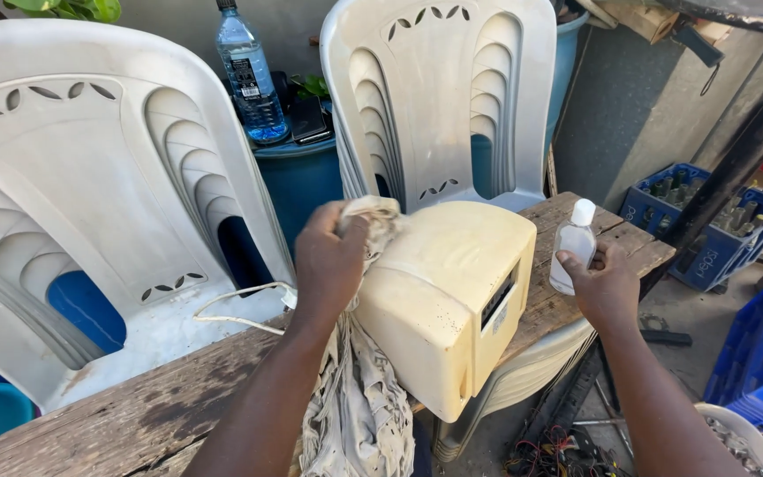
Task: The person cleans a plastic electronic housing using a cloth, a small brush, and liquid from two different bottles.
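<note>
Yellowed plastic appliance casing (pixel 448 300) lies on the wooden desk (pixel 134 415), its right end past the near edge. Left hand (pixel 328 261) presses a bunched grey rag (pixel 373 221) onto its upper left corner; the casing is discoloured throughout, so cleaning looks barely begun. Right hand (pixel 607 287) grips a small clear bottle (pixel 573 247), white cap on, beside it; white chairs (pixel 90 194) stand far.

Bright, hard sunlight, sharp shadows, wide-angle bending at edges.
</note>
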